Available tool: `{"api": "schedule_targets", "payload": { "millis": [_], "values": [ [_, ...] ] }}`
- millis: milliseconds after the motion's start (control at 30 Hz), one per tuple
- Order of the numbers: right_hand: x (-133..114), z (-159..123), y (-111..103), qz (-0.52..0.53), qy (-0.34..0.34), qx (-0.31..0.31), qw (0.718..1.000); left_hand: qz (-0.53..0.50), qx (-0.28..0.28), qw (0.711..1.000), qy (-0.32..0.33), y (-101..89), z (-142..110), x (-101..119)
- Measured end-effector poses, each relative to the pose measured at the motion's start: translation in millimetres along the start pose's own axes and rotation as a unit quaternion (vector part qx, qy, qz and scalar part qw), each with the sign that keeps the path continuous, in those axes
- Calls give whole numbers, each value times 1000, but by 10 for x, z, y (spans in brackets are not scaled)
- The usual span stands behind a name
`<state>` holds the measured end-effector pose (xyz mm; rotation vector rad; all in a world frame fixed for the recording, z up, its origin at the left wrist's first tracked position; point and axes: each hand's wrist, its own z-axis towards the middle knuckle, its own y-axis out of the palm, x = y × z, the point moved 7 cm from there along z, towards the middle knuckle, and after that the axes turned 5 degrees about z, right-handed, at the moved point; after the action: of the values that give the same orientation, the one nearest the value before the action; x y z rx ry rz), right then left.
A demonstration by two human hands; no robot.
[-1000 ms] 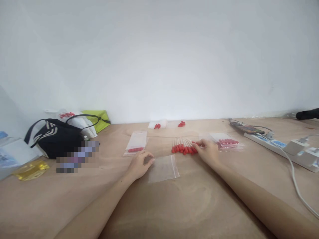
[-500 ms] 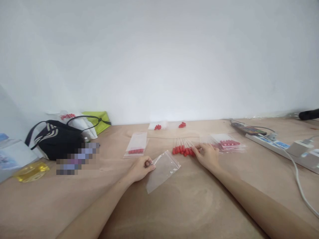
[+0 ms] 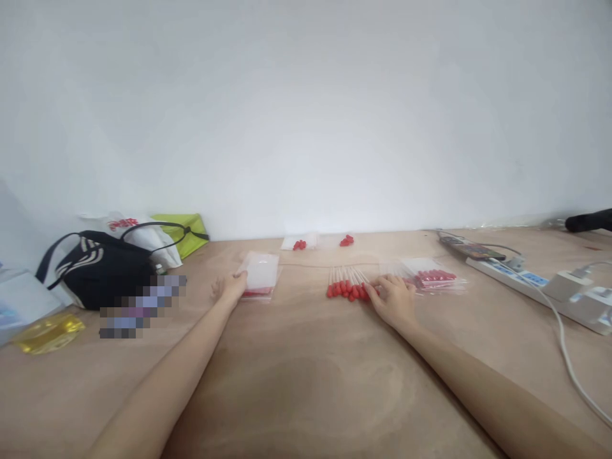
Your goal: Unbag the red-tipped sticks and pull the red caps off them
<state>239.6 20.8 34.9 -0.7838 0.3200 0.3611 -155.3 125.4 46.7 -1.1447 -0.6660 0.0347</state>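
My left hand (image 3: 231, 287) reaches forward on the wooden table (image 3: 306, 389). Its fingers pinch the edge of a clear plastic bag (image 3: 261, 271), which lies on top of a filled bag with red tips showing (image 3: 258, 291). My right hand (image 3: 393, 297) rests on the right side of a loose row of white sticks with red tips (image 3: 345, 285), fingers curled onto the nearest ones. Just right of that hand lies a pile of filled bags of the same sticks (image 3: 433, 275).
Two small heaps of red pieces (image 3: 300, 244) (image 3: 346, 240) lie by the wall. A black bag (image 3: 98, 268), a green pouch (image 3: 184, 228) and a yellow packet (image 3: 48, 331) sit at the left. A power strip (image 3: 540, 284) with cables and a phone (image 3: 471, 248) are at the right.
My left hand picked the clear bag up from the table in front of me and carried it forward-left onto the filled bag. My right hand stayed at the sticks.
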Motion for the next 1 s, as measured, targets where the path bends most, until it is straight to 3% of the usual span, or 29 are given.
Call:
{"api": "schedule_targets", "payload": {
  "millis": [167, 300, 367, 433, 500, 567, 667, 867, 1000],
  "values": [
    [0, 4, 17, 4, 0, -10, 1000, 14, 22, 999, -29, 89, 115, -64],
    [-12, 3, 10, 4, -6, -11, 1000, 0, 71, 997, -20, -55, -52, -64],
    [-24, 2, 2, 5, -12, -9, 1000, -8, 91, 995, 41, -167, -204, -22],
    [-39, 2, -2, 10, -20, -8, 1000, -10, 82, 977, 196, -248, -412, 112],
    [-56, 2, -1, 19, -28, -8, 999, -7, 38, 925, 377, -268, -691, 236],
    [-64, 2, 1, 22, -33, -8, 999, -6, 13, 886, 463, -292, -885, 241],
    [-64, 1, 4, 18, -32, -8, 999, 12, 12, 881, 474, -289, -938, 223],
    [-61, -1, 12, 20, -37, -11, 999, 80, -42, 855, 511, -24, -865, 364],
    [-63, -2, 29, 25, -42, -22, 999, 107, -50, 849, 515, 49, -819, 374]
  ]
}}
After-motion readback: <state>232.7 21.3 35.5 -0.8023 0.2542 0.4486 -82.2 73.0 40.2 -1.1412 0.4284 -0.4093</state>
